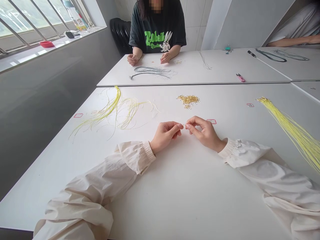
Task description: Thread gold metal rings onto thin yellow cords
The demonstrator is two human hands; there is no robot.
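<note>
Both my hands meet above the middle of the white table (pixel 190 193), fingertips almost touching. My left hand (pixel 166 135) is closed in a pinch of thumb and forefinger, and my right hand (pixel 206 133) pinches just opposite it. A thin pale thread (pixel 184 126) bridges the small gap between them; its ends are hidden or too fine to follow. Just beyond the hands lies a pile of small gold metal rings or clasps (pixel 188 100). To the left, loose yellow threads (pixel 116 100) fan out over the tabletop. A bundle of yellow cords (pixel 287 121) with gold ends lies at the right.
Across the table sits a person in a black T-shirt (pixel 157 30), hands near dark grey cords (pixel 152 71). Pink thread snips (pixel 240 77) and a black-capped pen (pixel 252 54) lie on the far table. Red outlined marks (pixel 211 121) dot the near tabletop. A barred window is at left.
</note>
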